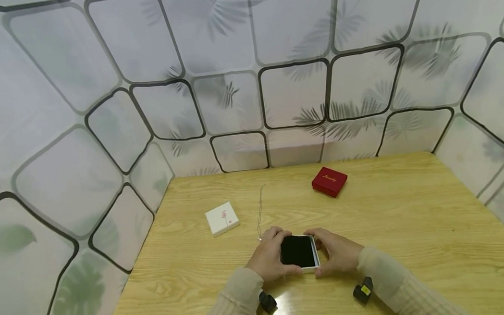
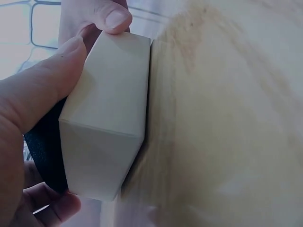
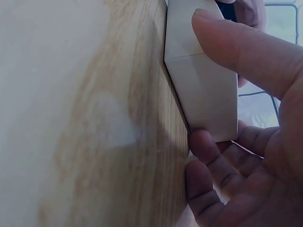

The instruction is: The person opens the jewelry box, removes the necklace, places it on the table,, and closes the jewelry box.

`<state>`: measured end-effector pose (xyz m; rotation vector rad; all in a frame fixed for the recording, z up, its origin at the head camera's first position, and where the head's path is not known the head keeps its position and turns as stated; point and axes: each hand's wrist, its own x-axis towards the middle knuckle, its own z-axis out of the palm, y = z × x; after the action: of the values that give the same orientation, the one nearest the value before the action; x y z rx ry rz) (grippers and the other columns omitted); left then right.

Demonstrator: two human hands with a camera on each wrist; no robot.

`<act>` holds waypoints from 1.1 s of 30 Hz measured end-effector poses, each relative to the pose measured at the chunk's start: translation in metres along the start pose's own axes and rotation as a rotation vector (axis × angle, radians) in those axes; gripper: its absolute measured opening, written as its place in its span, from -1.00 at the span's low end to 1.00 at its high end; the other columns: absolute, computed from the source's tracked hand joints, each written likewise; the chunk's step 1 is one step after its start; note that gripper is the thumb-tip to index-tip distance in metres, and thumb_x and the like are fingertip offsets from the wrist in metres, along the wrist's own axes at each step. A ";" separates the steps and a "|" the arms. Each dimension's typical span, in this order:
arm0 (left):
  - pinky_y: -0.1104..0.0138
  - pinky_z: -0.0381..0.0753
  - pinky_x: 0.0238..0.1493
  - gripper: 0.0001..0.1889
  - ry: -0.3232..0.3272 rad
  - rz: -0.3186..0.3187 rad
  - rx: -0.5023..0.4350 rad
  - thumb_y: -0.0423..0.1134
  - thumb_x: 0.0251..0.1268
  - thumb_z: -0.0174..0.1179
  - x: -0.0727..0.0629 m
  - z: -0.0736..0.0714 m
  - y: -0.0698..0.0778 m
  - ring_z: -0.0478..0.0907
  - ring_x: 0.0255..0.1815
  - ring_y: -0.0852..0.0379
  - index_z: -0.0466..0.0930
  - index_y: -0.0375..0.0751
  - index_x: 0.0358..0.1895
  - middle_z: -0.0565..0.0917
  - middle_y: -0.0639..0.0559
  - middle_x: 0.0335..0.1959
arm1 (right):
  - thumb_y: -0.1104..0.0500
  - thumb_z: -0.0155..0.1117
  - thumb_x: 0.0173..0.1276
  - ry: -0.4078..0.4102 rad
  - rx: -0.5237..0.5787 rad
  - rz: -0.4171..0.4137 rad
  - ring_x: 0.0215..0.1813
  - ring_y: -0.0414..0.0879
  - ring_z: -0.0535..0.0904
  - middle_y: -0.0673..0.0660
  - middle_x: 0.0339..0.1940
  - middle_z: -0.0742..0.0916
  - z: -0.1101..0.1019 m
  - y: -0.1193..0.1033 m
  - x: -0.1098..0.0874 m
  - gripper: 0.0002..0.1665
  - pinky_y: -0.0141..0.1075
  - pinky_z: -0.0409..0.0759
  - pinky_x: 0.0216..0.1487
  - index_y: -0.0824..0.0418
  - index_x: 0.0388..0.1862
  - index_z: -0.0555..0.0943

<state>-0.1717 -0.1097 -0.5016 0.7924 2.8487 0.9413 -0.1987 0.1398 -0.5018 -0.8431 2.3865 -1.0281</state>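
Observation:
A small white box [image 2: 106,90] stands on the table between both hands. At its top is a black pad [image 1: 298,251], which juts past the box's edge in the left wrist view [image 2: 49,146]. My left hand [image 1: 266,257] pinches the pad, thumb at its near edge and fingers at the far one. On the other side, my right hand [image 1: 339,251] grips the box, its thumb on the near wall and fingertips around the far corner. A thin silver necklace [image 1: 260,212] lies stretched out just beyond the left hand.
A white lid [image 1: 222,218] with a pink flower print lies at the left, beyond the left hand. Farther back on the wooden table [image 1: 411,205] sits a red jewelry box [image 1: 329,181]. A patterned curtain [image 1: 291,97] surrounds the table's back and sides.

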 end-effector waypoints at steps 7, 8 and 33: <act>0.30 0.48 0.08 -0.04 0.014 0.019 0.018 0.36 -0.13 0.34 0.000 0.002 -0.001 0.32 0.04 0.20 0.35 -0.15 0.33 0.34 0.12 0.15 | -0.19 0.56 -0.04 0.010 -0.019 -0.008 0.09 -0.09 0.43 -0.01 0.16 0.46 -0.001 -0.002 -0.001 0.16 0.02 0.39 0.18 0.19 0.43 0.19; 0.30 0.48 0.09 -0.05 0.020 0.026 0.024 0.36 -0.12 0.34 0.000 0.002 -0.001 0.33 0.04 0.20 0.35 -0.15 0.32 0.34 0.12 0.15 | -0.20 0.56 -0.04 0.012 -0.023 -0.008 0.09 -0.09 0.43 -0.02 0.15 0.46 -0.001 -0.002 -0.001 0.16 0.01 0.39 0.18 0.18 0.43 0.19; 0.33 0.48 0.09 0.00 0.024 0.037 0.053 0.38 -0.19 0.36 0.001 0.007 -0.001 0.34 0.04 0.22 0.34 -0.16 0.33 0.35 0.11 0.15 | -0.21 0.54 -0.02 0.031 -0.046 -0.057 0.04 -0.10 0.44 -0.02 0.12 0.47 0.002 0.000 -0.002 0.13 -0.17 0.42 0.11 0.20 0.41 0.21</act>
<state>-0.1722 -0.1064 -0.5077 0.8477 2.9008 0.8881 -0.1959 0.1398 -0.5027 -0.9236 2.4336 -1.0184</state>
